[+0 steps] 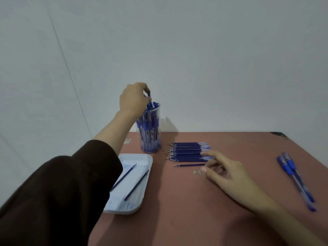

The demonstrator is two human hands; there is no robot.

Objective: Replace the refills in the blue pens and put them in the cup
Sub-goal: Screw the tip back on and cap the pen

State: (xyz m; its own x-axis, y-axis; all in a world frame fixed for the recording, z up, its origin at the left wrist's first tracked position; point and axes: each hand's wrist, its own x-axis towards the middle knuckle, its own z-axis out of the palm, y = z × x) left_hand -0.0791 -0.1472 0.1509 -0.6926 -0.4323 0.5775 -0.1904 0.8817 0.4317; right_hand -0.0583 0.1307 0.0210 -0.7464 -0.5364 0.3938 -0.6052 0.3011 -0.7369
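Left hand [134, 97] was raised at the far cup [150, 128], thumb and forefinger pinched on the top end of one pen [149, 96]. The pen's lower part sat down inside the cup among the others. I could not tell whether it was going in or coming out; given the task, I judged going in. The cup stood at the far edge of the table [195, 206], packed with blue pens, just beyond the tray [136, 155]. Right hand [225, 172] was low over the table, fingers loosely spread with nothing in them. Its forefinger tip was at the right end of the refills [188, 150], which lay in a tidy row right of the cup. I could not tell whether it touched them. A loose refill [190, 164] lay just nearer than the row, its right end at the fingers. A few pale scraps [197, 172] lay beside the thumb. The white tray, near left, held two old refills [122, 178], which I took for the ones pulled out. Two pens [296, 178] lay side by side far to the right, well apart from everything else. My read was that most of the job was done, since the cup was nearly full. Left to do were those two pens on the right, with more than enough refills on hand.
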